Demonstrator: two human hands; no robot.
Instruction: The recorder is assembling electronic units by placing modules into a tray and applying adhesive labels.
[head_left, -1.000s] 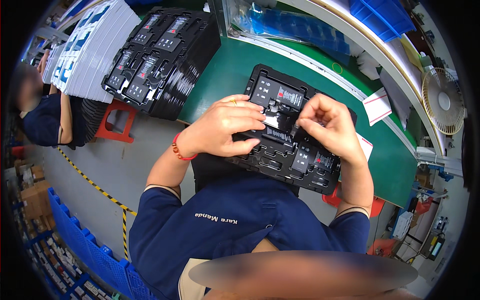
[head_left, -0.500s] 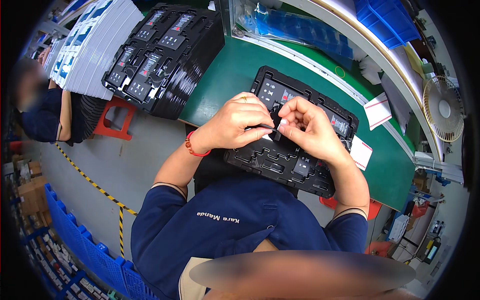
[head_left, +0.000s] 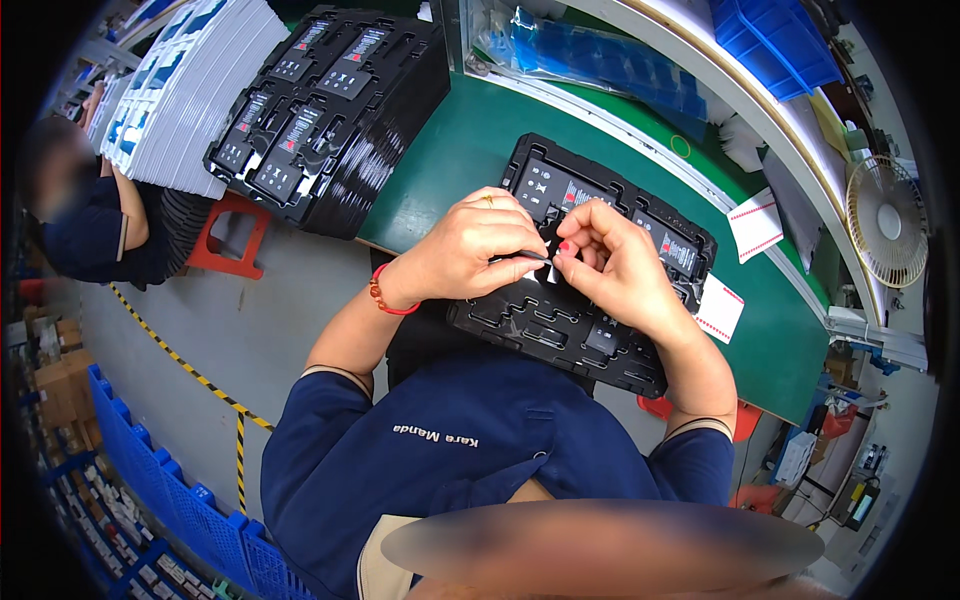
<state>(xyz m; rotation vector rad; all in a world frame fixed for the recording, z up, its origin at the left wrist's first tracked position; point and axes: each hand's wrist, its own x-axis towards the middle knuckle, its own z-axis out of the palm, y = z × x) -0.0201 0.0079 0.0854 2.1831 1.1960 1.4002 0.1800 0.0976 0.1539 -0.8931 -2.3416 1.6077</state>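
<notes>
Over a black plastic tray my two hands meet. My left hand, with a red bracelet at its wrist, is closed in a pinch on a thin black piece, seen nearly edge-on and mostly hidden by the fingers. Thumb and fingers of my right hand pinch together at the right end of that piece. A small red spot shows between the right fingers; what it is I cannot make out. Flat black batteries with white print lie in the tray's far pockets, and a smaller one sits in a near pocket.
The tray rests on a green tabletop. To its left rises a stack of black trays holding batteries, beside a tall white stack. Red-edged cards, a fan and a blue bin are right. Another person sits far left.
Both hands stay nearly in place over the tray. The right fingers have shifted slightly; a red spot shows between them where a whitish one was. The seated person's arm has moved a little.
</notes>
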